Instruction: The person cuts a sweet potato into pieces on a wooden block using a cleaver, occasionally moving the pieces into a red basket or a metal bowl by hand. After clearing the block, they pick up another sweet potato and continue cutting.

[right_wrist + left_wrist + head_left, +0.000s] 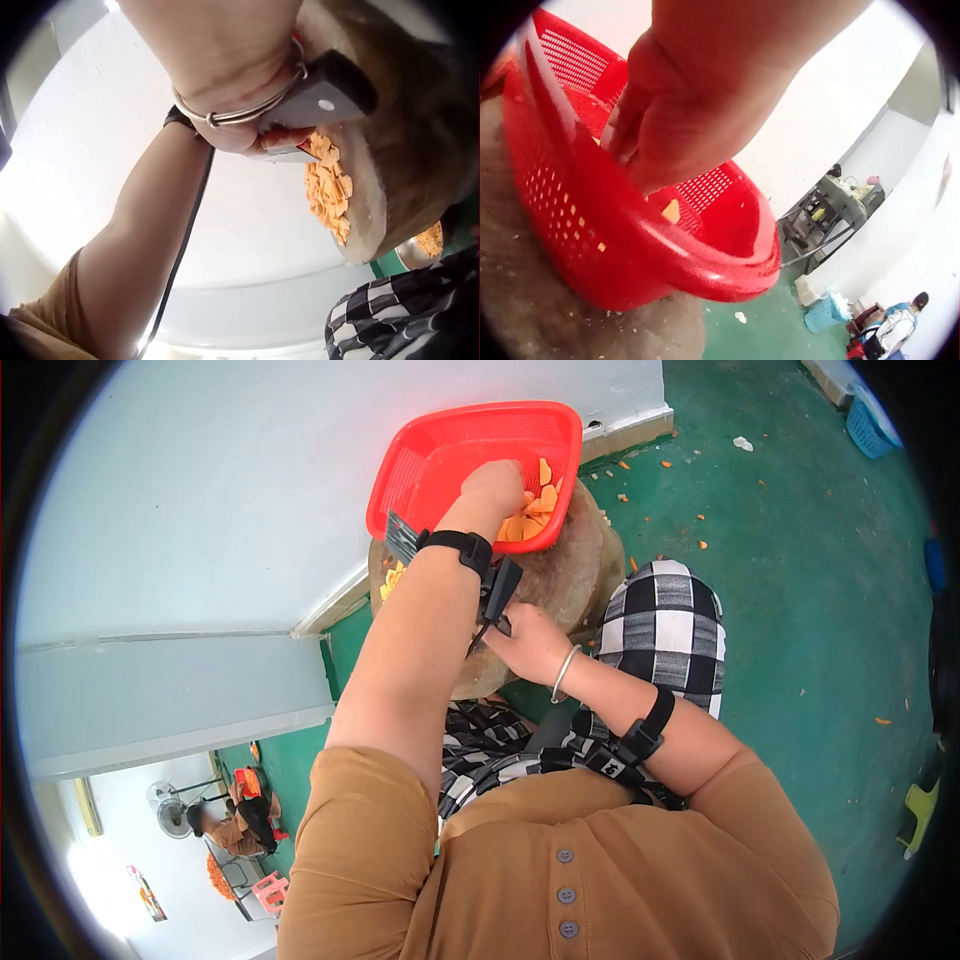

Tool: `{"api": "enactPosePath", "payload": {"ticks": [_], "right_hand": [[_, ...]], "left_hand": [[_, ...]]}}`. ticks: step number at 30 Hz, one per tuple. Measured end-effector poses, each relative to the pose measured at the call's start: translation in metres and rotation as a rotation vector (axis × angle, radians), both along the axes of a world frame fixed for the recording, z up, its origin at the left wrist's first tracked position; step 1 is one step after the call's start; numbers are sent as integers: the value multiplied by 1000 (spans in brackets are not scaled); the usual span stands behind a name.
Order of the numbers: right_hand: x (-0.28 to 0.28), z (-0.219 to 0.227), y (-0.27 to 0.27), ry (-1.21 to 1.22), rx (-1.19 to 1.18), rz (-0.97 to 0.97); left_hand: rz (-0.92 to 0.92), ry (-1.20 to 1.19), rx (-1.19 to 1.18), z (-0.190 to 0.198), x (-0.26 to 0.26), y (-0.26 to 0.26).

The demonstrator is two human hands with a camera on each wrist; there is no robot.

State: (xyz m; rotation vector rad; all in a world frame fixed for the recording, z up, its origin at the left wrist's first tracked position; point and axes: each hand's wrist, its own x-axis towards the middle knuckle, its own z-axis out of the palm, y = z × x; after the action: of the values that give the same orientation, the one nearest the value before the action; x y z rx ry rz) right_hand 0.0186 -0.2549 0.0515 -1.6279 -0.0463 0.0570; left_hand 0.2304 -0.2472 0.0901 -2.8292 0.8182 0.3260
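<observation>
My left hand [493,485] reaches down into a red plastic basket [470,410], beside orange vegetable slices [530,520]. In the left wrist view its fingertips are hidden behind the basket's wall [630,240]. My right hand [535,645] grips a cleaver by its dark riveted handle [322,97]. Its blade [402,538] shows past the left forearm in the head view. The basket sits on a thick round wooden chopping block [560,575]. Small cut orange pieces [328,187] lie heaped on the block near the blade in the right wrist view.
A white wall [220,510] rises beside the block. A metal bowl [412,255] of chopped pieces stands low by a checkered-trousered leg [665,630]. Scraps dot the green floor [790,600]. A seated person [240,830] is at the far lower left, and a blue basket [870,430] stands far right.
</observation>
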Motion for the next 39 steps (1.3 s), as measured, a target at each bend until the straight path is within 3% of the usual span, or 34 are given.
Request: {"api": "enactPosePath", "payload": {"ticks": [3, 5, 9, 11, 13, 15, 17, 19, 24, 27, 30, 36, 39], "right_hand": [[-2, 12, -6, 3, -15, -11], [0, 4, -2, -2, -15, -25], [0, 3, -5, -2, -24, -55], [1, 1, -5, 16, -45, -22], [2, -4, -4, -12, -82, -44], [0, -5, -3, -2, -96, -22], [0, -11, -3, -26, -117, -10], [-3, -11, -3, -28, -163, 34], [-13, -6, 1, -17, -236, 142], [-15, -5, 5, -35, -276, 204], [-18, 0, 9, -45, -330, 258], [-39, 18, 14, -47, -573, 285], [-58, 22, 17, -66, -699, 272]], "left_hand": [[8, 5, -89, 18, -6, 2], [-68, -40, -356, 45, -17, 7], [-41, -29, -971, 108, -79, 47], [59, -5, -1234, 117, -110, 84], [202, -13, -1337, 104, -141, 128], [475, 89, -1349, 64, -170, 172], [590, 181, -1221, 8, -195, 213], [722, 271, -1188, -25, -220, 227], [798, 268, -1213, -71, -240, 232], [854, 212, -1217, -70, -240, 227], [579, -60, -1059, -72, -239, 232], [387, -61, -1204, -104, -240, 244], [382, -39, -1212, -110, -235, 253]]}}
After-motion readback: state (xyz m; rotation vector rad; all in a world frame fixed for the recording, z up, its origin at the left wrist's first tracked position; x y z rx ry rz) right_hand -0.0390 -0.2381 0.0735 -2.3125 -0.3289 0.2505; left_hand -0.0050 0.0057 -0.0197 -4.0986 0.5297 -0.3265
